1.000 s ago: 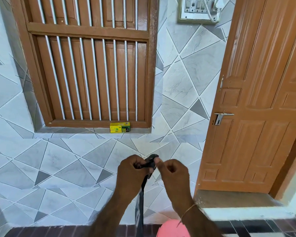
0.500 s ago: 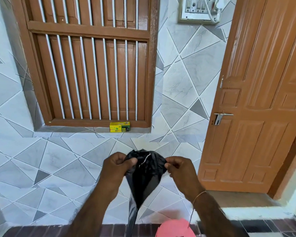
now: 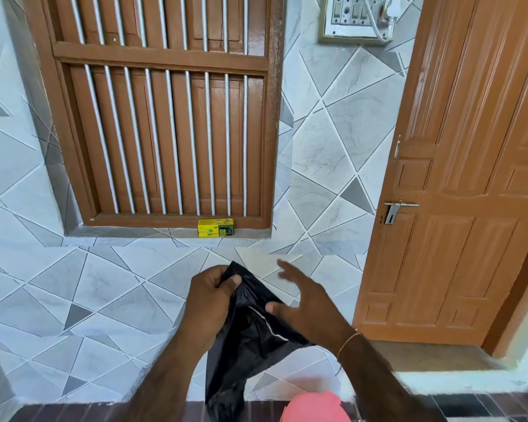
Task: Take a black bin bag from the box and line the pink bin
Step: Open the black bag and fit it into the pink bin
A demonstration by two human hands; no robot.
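Observation:
In front of me hangs a black bin bag (image 3: 250,339), its mouth partly spread and its tail drooping toward the floor. My left hand (image 3: 211,296) pinches the bag's top edge at the left. At the bag's mouth on the right is my right hand (image 3: 305,303), fingers spread and blurred, the thumb against the open rim; it grips nothing. The pink bin (image 3: 314,406) shows only as a rounded top at the bottom edge, just right of the bag's tail. The yellow bin-bag box (image 3: 215,228) lies on the window sill above my hands.
A barred wooden window shutter (image 3: 165,117) fills the tiled wall ahead. A closed brown door (image 3: 454,208) with a metal handle (image 3: 393,208) stands at the right, above a raised step (image 3: 433,354). A switchboard (image 3: 357,19) with a plugged cable hangs top right.
The bag went from a thin folded strip to an opened mouth. My right hand has let go of the rim and spread its fingers; my left hand keeps its hold.

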